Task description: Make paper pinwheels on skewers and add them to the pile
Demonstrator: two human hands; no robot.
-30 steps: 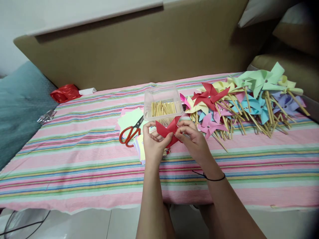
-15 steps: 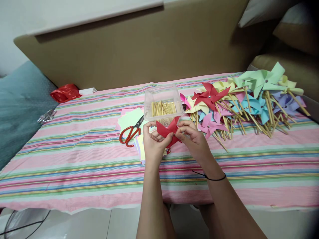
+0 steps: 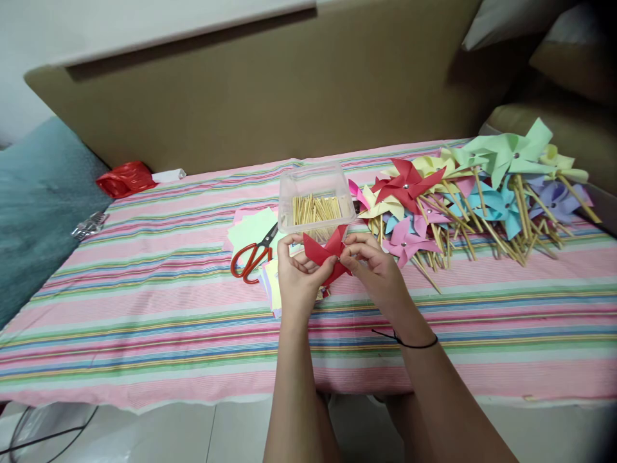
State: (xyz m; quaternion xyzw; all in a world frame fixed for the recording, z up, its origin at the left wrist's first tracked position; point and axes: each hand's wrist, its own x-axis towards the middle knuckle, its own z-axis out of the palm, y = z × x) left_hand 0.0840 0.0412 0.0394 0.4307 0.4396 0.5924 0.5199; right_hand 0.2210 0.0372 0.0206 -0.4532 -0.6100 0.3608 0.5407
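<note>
Striped cloth (image 3: 144, 308) covers the counter, tan headboard-like panel (image 3: 270, 90) behind it. Teal cushion (image 3: 33, 206) off the left end. Right side: pile of finished pinwheels (image 3: 472, 193) on wooden sticks, mixed colours, lying on the cloth. Centre: clear box (image 3: 315, 196) of sticks, stack of paper squares (image 3: 253, 235) just left of and under it, red-handled scissors (image 3: 250, 256) on the stack. Far left back edge: red bag (image 3: 126, 178) with a white tube (image 3: 168, 174) beside it.

Both hands are together over the cloth, just in front of the box. Left hand (image 3: 297, 278) and right hand (image 3: 376, 270) each pinch the red pinwheel (image 3: 326, 252), fingertips meeting at its centre. Pinwheel is held up off the cloth, folded points sticking up toward the box. Black band (image 3: 409, 343) on the right wrist. Can't tell if a pin is in it.
</note>
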